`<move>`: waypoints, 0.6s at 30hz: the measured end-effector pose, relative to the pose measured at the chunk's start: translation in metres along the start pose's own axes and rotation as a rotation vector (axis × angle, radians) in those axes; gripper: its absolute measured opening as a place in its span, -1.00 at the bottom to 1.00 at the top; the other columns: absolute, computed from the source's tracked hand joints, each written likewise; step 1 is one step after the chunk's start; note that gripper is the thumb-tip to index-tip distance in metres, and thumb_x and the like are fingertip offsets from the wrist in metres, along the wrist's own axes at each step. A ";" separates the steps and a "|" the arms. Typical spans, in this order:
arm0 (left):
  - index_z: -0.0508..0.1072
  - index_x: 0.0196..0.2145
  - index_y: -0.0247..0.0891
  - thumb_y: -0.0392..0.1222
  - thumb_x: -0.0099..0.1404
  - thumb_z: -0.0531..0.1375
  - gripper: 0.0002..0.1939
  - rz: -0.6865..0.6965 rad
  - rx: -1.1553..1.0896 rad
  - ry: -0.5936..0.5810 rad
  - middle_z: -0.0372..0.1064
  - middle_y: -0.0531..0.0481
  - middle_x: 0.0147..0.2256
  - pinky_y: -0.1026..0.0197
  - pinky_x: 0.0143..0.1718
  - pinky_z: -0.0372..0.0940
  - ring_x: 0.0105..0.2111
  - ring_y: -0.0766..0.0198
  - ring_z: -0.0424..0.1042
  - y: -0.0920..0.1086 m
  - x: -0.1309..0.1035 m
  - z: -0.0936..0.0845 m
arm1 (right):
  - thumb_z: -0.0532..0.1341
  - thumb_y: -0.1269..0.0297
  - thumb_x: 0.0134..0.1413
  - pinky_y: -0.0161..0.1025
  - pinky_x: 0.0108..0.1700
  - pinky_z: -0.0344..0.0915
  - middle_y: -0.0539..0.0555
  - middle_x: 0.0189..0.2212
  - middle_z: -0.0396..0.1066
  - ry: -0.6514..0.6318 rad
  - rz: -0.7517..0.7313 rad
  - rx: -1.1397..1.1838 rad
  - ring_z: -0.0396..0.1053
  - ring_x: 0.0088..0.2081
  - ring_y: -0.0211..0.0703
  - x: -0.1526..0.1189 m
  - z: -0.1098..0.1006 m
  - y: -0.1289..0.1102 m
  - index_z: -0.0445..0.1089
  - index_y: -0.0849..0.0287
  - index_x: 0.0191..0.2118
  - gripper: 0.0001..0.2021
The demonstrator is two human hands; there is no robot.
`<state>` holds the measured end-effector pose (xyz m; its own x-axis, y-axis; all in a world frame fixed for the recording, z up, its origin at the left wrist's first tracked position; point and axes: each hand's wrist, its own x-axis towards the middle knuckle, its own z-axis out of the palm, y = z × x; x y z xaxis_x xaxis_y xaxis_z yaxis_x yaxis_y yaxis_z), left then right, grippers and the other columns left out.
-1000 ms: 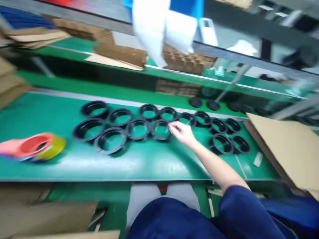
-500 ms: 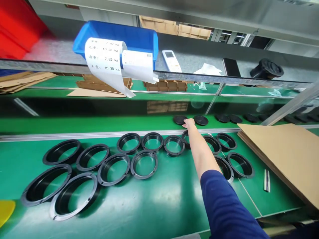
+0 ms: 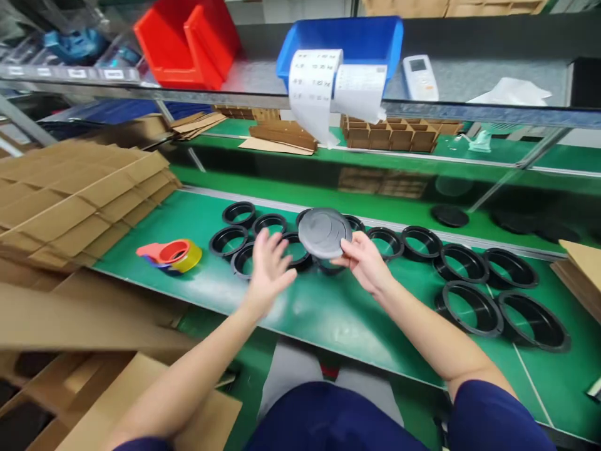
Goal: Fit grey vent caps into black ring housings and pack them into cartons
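Observation:
A round black disc [image 3: 323,233] with curved lines on its face is held by its right edge in my right hand [image 3: 364,260], tilted up above the table. To its left, my left hand [image 3: 270,269] is raised with spread fingers and holds nothing. Beneath and around both hands stand several black rings with flanges, among them one [image 3: 421,243] to the right and one [image 3: 228,240] to the left. Another black disc [image 3: 449,216] lies on the green ledge behind the rings.
A tape dispenser [image 3: 171,254] lies on the green table [image 3: 188,216] at the left. Stacked cardboard dividers [image 3: 84,194] rise beyond it. On the shelf above are a red bin [image 3: 188,44], a blue bin [image 3: 347,34] with a hanging label roll [image 3: 314,81], and a white remote [image 3: 420,78].
The view has turned left. My right hand has come back from the rear ledge and now holds a disc over the rings. My left hand has come into view, open.

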<state>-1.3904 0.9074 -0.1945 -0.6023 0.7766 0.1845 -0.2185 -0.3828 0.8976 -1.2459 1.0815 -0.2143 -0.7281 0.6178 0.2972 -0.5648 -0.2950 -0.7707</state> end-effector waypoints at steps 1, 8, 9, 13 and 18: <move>0.31 0.26 0.16 -0.15 0.00 0.54 -0.09 0.004 -0.049 -0.044 0.14 0.04 0.39 0.07 0.28 0.23 0.39 -0.02 0.11 -0.008 -0.008 0.003 | 0.55 0.10 -0.04 -0.30 -0.29 0.61 -0.03 -0.35 0.48 -0.027 0.052 0.014 0.53 -0.35 -0.23 -0.022 0.009 0.011 0.25 0.12 -0.27 -0.54; 0.57 -0.08 -0.29 0.10 0.30 0.25 -0.59 -0.265 -0.325 -0.084 0.57 -0.15 -0.03 -0.05 0.22 0.33 0.13 -0.06 0.45 -0.045 -0.020 0.031 | 0.34 -0.21 0.14 -0.14 -0.33 0.56 0.04 -0.38 0.47 -0.031 0.188 -0.315 0.52 -0.38 -0.10 -0.092 0.003 0.060 0.36 0.14 -0.10 -0.50; 0.57 -0.07 -0.29 0.09 0.34 0.19 -0.58 -0.298 -0.333 -0.081 0.57 -0.15 -0.02 -0.07 0.22 0.34 0.13 -0.05 0.46 -0.045 -0.022 0.032 | 0.27 -0.22 0.21 -0.11 -0.31 0.55 0.06 -0.38 0.46 0.035 0.090 -0.465 0.50 -0.38 -0.09 -0.093 -0.004 0.060 0.38 0.14 -0.11 -0.52; 0.56 -0.03 -0.32 0.12 0.43 0.07 -0.52 -0.461 -0.327 -0.073 0.58 -0.17 -0.04 -0.13 0.22 0.36 0.12 -0.06 0.47 -0.045 -0.031 0.037 | 0.15 -0.06 0.38 0.12 0.14 0.40 0.20 -0.03 0.41 0.137 -0.509 -1.047 0.38 0.04 0.07 -0.089 -0.030 0.048 0.47 0.07 0.05 -0.63; 0.57 -0.06 -0.30 0.10 0.43 0.10 -0.56 -0.532 -0.313 -0.003 0.60 -0.14 -0.11 -0.07 0.23 0.34 0.08 -0.01 0.50 -0.055 -0.037 0.040 | 0.04 0.04 0.47 0.23 0.34 0.14 0.19 0.18 0.26 -0.076 -0.671 -1.295 0.13 0.23 0.16 -0.078 -0.041 0.045 0.53 -0.04 0.15 -0.61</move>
<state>-1.3258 0.9198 -0.2346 -0.3470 0.9025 -0.2552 -0.7036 -0.0706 0.7071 -1.1986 1.0494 -0.2954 -0.5160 0.3206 0.7943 -0.0917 0.9013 -0.4233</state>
